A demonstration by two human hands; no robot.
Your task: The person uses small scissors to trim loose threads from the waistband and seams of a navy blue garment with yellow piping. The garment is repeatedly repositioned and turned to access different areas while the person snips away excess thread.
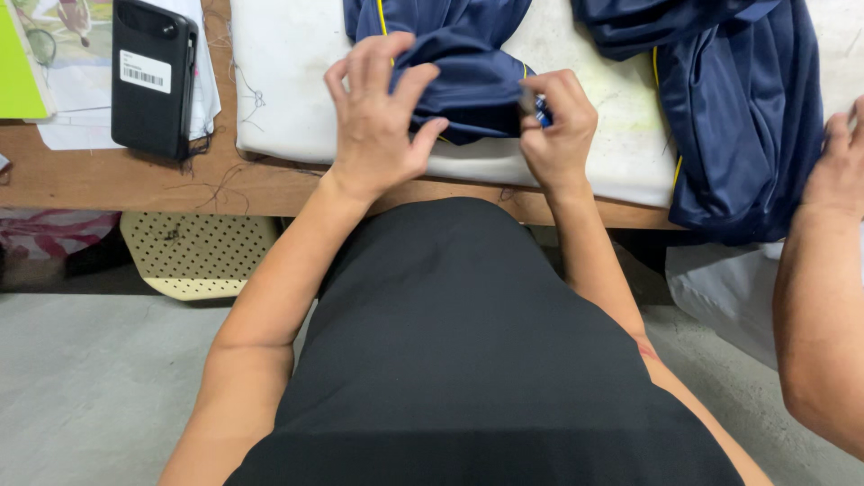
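**Two hands at a folded edge of navy cloth**

A worn brown wooden table (135,184) runs across the upper part of the frame, and a white padded mat (288,99) covers most of it. On the mat, at upper centre, lies a dark navy garment of smooth fabric with thin yellow piping (468,67). A second heap of the same navy fabric (747,117) spills over the table edge at upper right, where another person's forearm and hand (832,171) rest against it.

The wearer's left hand (378,121) lies on the bunched near end of the navy garment, fingers spread and curled over the fold, thumb pressed toward the cloth. The right hand (560,126) is just beside it, fingers drawn together and pinched on a small blue-and-silver tool (533,106) at the garment's edge; the tool is mostly hidden.

At upper left a black rectangular phone with a white label (151,76) lies on papers. Below the table, a cream perforated plastic piece (193,256) sits over the grey floor.
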